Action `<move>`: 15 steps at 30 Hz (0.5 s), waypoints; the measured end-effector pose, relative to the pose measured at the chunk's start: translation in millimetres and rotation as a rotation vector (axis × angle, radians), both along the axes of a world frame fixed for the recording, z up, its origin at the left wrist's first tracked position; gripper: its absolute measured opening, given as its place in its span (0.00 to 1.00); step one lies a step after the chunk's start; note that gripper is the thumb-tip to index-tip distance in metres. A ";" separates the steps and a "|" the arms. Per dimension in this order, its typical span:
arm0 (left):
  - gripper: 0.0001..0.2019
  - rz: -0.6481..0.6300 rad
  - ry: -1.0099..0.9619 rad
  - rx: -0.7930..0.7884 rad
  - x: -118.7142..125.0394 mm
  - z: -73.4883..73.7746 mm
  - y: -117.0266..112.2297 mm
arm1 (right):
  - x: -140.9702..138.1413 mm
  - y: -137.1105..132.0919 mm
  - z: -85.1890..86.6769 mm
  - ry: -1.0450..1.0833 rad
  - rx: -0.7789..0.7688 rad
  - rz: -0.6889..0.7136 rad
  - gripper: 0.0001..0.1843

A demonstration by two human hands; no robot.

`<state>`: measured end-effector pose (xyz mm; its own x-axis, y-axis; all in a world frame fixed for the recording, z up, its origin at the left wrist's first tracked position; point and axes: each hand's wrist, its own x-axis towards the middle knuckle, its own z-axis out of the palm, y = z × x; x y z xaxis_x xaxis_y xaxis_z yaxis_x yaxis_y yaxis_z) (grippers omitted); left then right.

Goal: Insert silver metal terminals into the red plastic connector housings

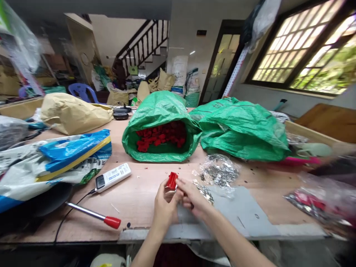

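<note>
Above the front of the table, my left hand [164, 202] is closed on a small red plastic part [172, 181], held upright between thumb and fingers. My right hand [191, 194] meets it from the right, its fingers pinched against the part's lower right side. Whatever the right fingertips hold is too small to make out. Just behind the right hand lies a pile of small shiny metal pieces [205, 193]. A clear plastic bag [219, 170] with more such pieces rests beyond it. Farther back, an open green woven sack [161, 107] shows many red parts [161, 135] inside.
A second green sack [241, 126] stands to the right. At left are a white handheld device [112, 178] with a cable, a red-tipped metal lever [94, 215], a blue-and-white sack [69, 155] and a tan sack [75, 113]. A blurred plastic bag [322, 200] lies at right.
</note>
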<state>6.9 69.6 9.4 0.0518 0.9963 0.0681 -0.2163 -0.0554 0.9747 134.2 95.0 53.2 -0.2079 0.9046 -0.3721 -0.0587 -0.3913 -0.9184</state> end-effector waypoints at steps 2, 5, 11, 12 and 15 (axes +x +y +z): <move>0.25 -0.026 0.039 -0.020 -0.9 -5.5 -9.0 | 5.7 -34.5 -11.1 0.060 -0.010 0.036 0.31; 0.20 -0.040 0.164 -0.003 -6.6 -10.2 -18.7 | 31.6 -52.2 -15.5 -0.203 0.160 -0.024 0.27; 0.12 -0.043 0.469 0.081 -15.0 -12.5 -27.3 | 115.8 -15.4 -3.8 -1.289 0.494 -0.312 0.12; 0.12 -0.045 0.483 0.060 -15.1 -12.2 -27.8 | 122.9 -7.7 -2.7 -1.327 0.502 -0.271 0.11; 0.13 -0.056 0.508 0.049 -15.0 -10.8 -28.4 | 125.9 10.8 -4.1 -1.338 0.539 -0.136 0.07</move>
